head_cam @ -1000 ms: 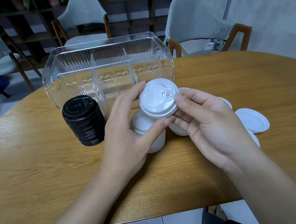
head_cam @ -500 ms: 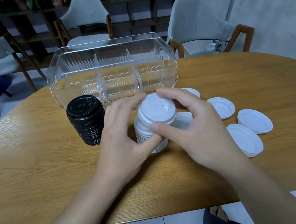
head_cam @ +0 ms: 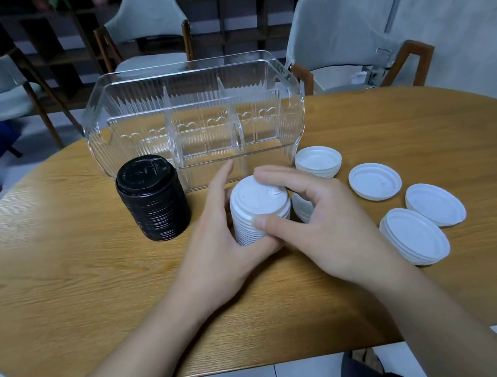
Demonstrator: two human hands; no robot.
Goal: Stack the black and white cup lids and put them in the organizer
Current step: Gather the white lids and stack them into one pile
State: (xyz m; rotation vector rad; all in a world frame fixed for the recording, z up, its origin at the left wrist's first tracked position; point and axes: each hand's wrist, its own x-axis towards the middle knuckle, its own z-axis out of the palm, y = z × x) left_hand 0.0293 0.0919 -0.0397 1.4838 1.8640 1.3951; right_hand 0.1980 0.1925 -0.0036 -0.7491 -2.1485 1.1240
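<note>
**Stacking white lids at a wooden table**

Gripping a stack of white lids at the table's centre, the left hand curls round its near side while the right hand pinches the top lid between thumb and fingers. A black lid stack stands at nine o'clock, the clear organizer at twelve, loose white lids at three.

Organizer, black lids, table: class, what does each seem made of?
Organizer: clear glossy plastic, ribbed, see-through walls. Black lids: probably thin moulded plastic, slight sheen. Table: wood or wood veneer, grain visible, matte.
</note>
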